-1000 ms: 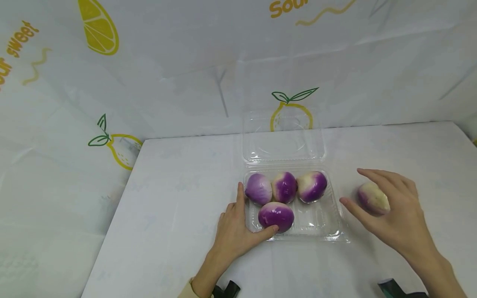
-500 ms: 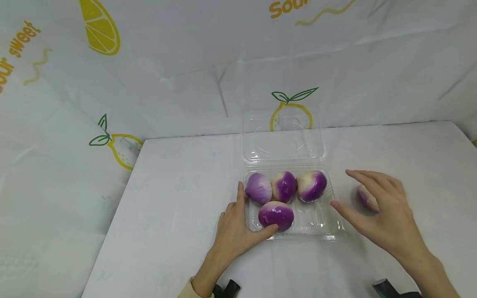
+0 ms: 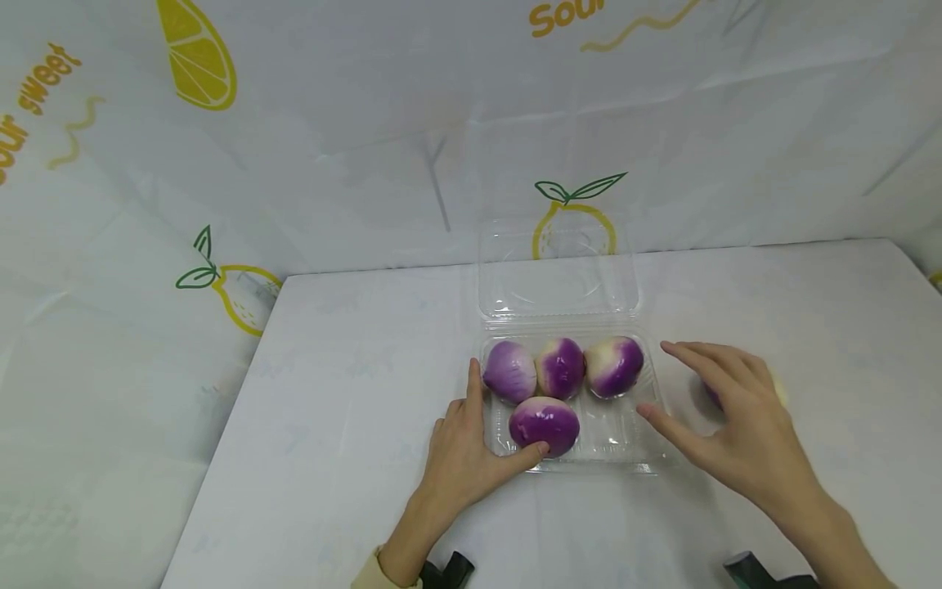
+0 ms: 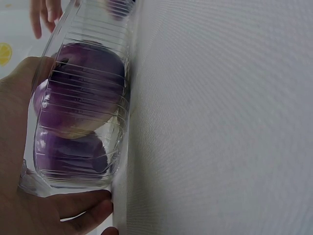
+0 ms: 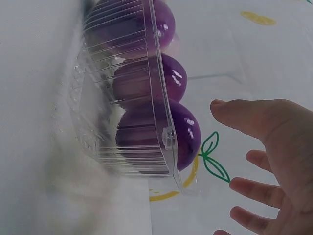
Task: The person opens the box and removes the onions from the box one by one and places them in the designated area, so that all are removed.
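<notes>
The white backdrop (image 3: 331,204) reads "Sour" (image 3: 565,16) above and "our sweet" (image 3: 31,104) at left.

right hand (image 3: 743,438) nearer clear container (image 3: 614,429), loose purple-white vegetable (image 3: 711,396) now mostly hidden

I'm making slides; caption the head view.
Left hand holds an open container of four purple-white vegetables; right hand hovers nearby.

A white table (image 3: 353,368) stands before pale, creased sheeting (image 3: 331,123) printed with yellow lemons (image 3: 197,59), green leaves (image 3: 598,186) and orange lettering (image 3: 565,16). The sheeting also covers the left side, under soft light.
</notes>
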Tool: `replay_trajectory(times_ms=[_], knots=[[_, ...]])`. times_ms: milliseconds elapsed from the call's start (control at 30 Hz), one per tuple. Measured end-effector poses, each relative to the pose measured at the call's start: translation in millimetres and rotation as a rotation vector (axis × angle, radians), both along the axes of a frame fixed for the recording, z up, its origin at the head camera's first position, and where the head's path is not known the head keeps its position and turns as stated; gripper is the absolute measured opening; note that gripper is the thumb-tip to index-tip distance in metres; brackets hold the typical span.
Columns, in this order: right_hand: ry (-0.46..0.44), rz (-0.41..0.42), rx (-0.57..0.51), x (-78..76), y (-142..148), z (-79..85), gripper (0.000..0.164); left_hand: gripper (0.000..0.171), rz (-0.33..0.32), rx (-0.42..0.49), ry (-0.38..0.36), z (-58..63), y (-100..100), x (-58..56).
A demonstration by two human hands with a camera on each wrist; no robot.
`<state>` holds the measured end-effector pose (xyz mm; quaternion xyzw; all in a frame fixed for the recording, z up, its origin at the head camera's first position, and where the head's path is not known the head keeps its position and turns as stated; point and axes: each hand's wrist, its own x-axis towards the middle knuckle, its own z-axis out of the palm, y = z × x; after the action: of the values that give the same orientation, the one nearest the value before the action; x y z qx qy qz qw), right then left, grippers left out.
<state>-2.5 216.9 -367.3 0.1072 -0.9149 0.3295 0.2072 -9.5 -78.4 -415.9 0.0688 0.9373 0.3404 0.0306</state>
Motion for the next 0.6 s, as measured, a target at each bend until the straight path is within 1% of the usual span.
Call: replay_trajectory(times_ms=[300, 600], knots=[[-0.009, 0.01, 0.036, -2.2, -4.5, -2.3, 0.078, 0.133, -0.001, -0.001, 0.006, -1.4, -0.5, -0.5], [0.022, 0.034, 0.041, -5.2, -7.3, -8.3, 0.077, 0.133, -0.001, -0.003, 0.009, -2.0, -0.5, -0.7]])
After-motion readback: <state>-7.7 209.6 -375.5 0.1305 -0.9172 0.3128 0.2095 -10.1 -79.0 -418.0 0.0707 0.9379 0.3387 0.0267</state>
